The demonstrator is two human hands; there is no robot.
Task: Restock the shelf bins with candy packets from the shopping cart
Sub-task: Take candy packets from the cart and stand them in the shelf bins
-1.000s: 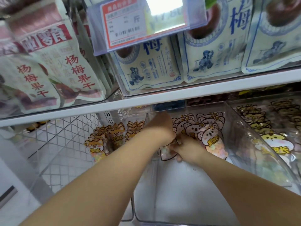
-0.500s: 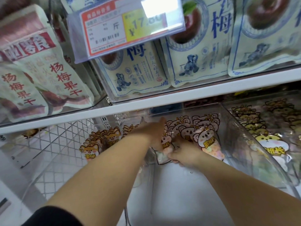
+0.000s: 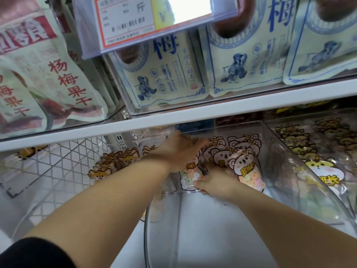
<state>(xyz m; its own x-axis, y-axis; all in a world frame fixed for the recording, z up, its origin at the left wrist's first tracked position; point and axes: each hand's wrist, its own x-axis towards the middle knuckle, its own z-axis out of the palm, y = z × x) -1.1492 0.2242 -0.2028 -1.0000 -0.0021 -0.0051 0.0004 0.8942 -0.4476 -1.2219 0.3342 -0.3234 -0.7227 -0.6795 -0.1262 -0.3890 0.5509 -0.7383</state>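
Note:
Both my hands reach into the middle clear shelf bin (image 3: 274, 151), where koala-print candy packets (image 3: 245, 167) stand in rows at the back. My left hand (image 3: 177, 149) lies over the top of the frontmost left packet (image 3: 190, 176), fingers stretched toward the rows behind. My right hand (image 3: 214, 182) grips the lower part of that same packet, its pastel candy showing through the clear pouch. The packet's top is hidden under my left hand. The shopping cart is out of view.
The left bin (image 3: 63, 182) holds fox-print packets (image 3: 108, 167); the right bin holds yellow hamster-print packets (image 3: 320, 171). A white shelf edge (image 3: 193, 117) runs just above my hands, carrying dried-plum bags (image 3: 164, 74) and a hanging price tag (image 3: 146, 22).
The view has closed in on the bin. My left hand has slid forward over the packet top and its fingers have stretched out; my right hand stays on the packet's lower part.

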